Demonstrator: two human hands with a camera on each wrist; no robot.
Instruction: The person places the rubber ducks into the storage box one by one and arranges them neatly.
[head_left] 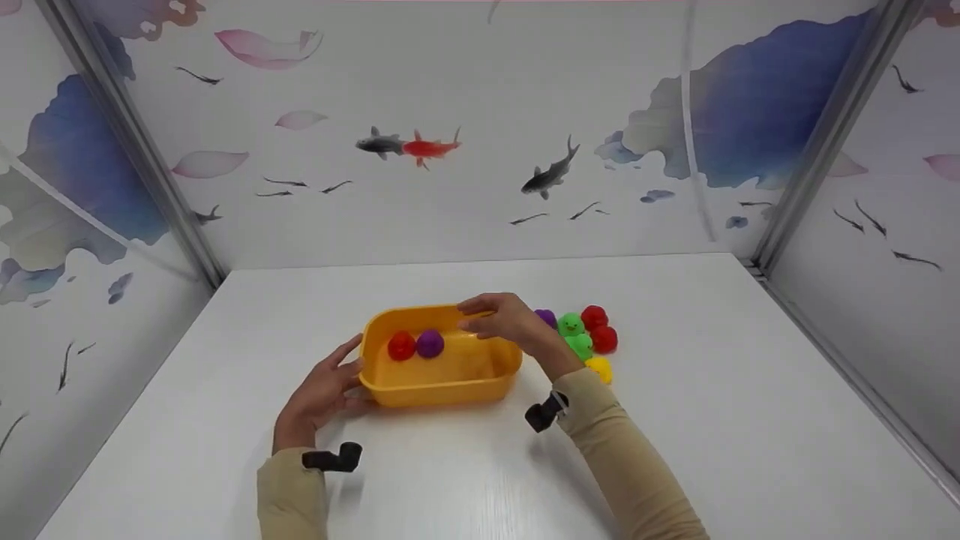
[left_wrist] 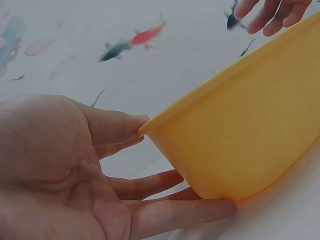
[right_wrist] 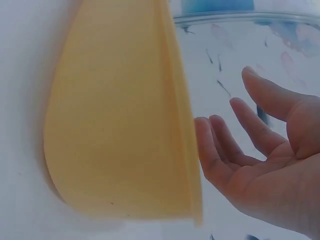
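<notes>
Head view: tub [head_left: 442, 393] mid-frame, two toys [head_left: 402, 346] in, so I'd guess barely started; six others [head_left: 579, 346] sit right of centre. Left wrist: left hand [left_wrist: 85, 175] grips tub's edge. Right wrist: right hand [right_wrist: 267, 162] at right, loose-fingered, empty.

Yellow basin [head_left: 439, 394]: far rim part-hidden by right hand [head_left: 506, 319]; cut off in both wrist views. Purple toy [head_left: 547, 317], right of basin: part-hidden by same hand. Yellow toy [head_left: 601, 367]: part-hidden by right sleeve [head_left: 626, 450], itself cut off at near edge. Red toy [head_left: 401, 345] and second purple toy [head_left: 430, 343], in basin: features too small to tell.
</notes>
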